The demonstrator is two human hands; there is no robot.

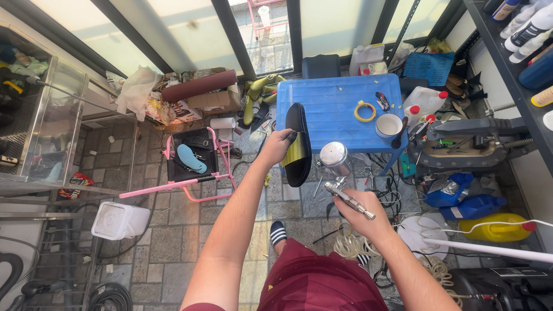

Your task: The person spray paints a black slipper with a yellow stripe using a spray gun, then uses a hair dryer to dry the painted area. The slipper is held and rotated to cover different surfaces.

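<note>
My left hand (277, 145) grips a black shoe sole (298, 144) with a yellow inner face, held upright beside the blue table (337, 106). My right hand (360, 212) holds a metal spray gun (341, 175) with a shiny cup on top. Its nozzle end sits close to the sole's lower right edge. Below both arms I see dark red shorts and a foot in a striped slipper (278, 232).
On the blue table lie a yellow tape ring (364, 111), a white cup (389, 125) and small tools. A pink folding chair (193, 167) holding a blue insole stands left. Coiled hose (345, 245), jugs, a machine and cluttered shelves crowd the right; a white canister (120, 220) sits at the lower left.
</note>
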